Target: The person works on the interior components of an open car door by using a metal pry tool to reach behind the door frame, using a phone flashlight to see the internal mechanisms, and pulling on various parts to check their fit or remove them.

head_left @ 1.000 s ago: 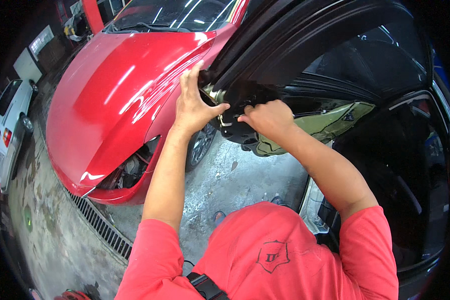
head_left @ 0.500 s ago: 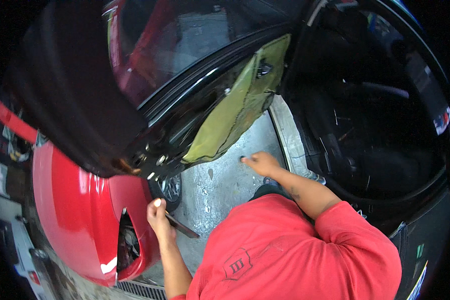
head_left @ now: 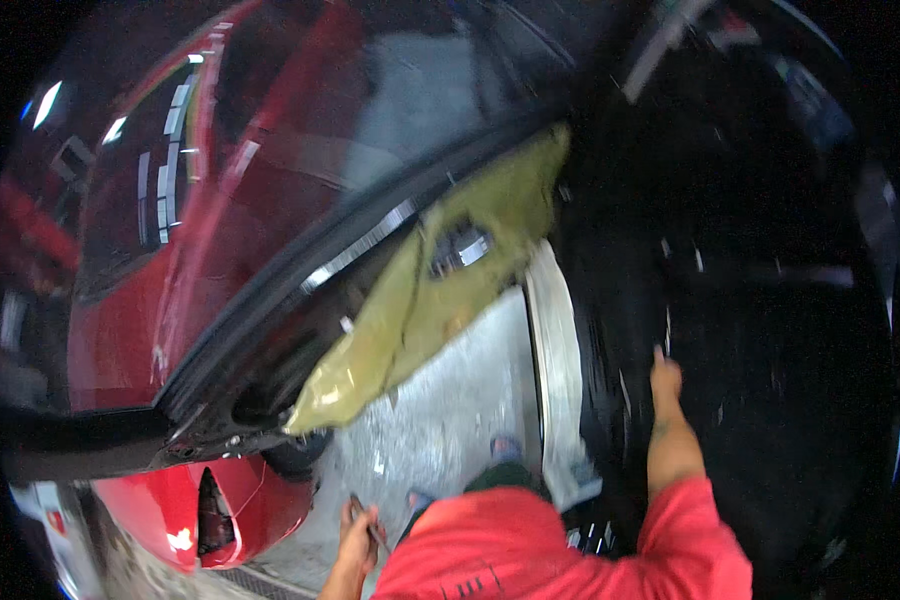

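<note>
My left hand [head_left: 358,538] is low beside my red shirt, closed round a thin dark flat bar [head_left: 379,540] that slants past the fingers. My right hand [head_left: 666,380] reaches forward over the dark car interior [head_left: 760,400]. Its fingers look closed, but blur hides what they hold, if anything. Ahead of me the black car door [head_left: 270,345] stands open with its inner side bare. Yellowish plastic sheeting [head_left: 440,300] covers much of that side, with a dark opening and metal part [head_left: 460,247] in its middle.
A pale sill strip [head_left: 560,370] runs along the doorway. Grey shiny floor [head_left: 440,385] lies between door and sill. A red car front [head_left: 210,510] stands beyond the door at the lower left, near a floor grate [head_left: 255,583].
My right hand has moved from above the floor to the right, over the car interior. My left hand, still holding the bar, is lower in view. The view has shifted and the door appears nearer.
</note>
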`<action>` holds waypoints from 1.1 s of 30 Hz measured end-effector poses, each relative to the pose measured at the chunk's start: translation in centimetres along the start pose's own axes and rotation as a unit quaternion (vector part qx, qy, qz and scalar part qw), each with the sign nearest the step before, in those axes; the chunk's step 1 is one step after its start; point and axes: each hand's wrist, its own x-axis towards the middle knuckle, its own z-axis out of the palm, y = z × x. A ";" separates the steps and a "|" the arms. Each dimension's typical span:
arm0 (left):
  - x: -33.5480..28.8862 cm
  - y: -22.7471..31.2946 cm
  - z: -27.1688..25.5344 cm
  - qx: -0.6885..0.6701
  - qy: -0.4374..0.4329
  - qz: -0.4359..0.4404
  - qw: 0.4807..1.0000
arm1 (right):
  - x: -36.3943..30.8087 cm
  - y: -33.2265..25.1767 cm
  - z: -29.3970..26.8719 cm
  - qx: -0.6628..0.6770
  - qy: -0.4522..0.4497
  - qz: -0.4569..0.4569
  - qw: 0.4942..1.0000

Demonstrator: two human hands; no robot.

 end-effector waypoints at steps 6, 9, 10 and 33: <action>-0.3 -1.8 4.5 0.007 -0.009 -0.014 1.000 | 8.4 0.8 1.8 -0.099 0.029 0.061 0.993; 0.8 -2.8 4.2 0.017 -0.027 0.014 0.999 | 10.5 0.3 2.1 -0.128 -0.003 0.094 0.987; -0.3 -1.7 5.2 0.019 -0.029 0.010 0.999 | 11.8 1.4 2.9 -0.145 0.008 0.095 0.985; -6.3 10.4 1.1 0.184 0.402 0.523 0.729 | -6.0 -3.7 9.0 -0.011 0.115 -0.413 0.903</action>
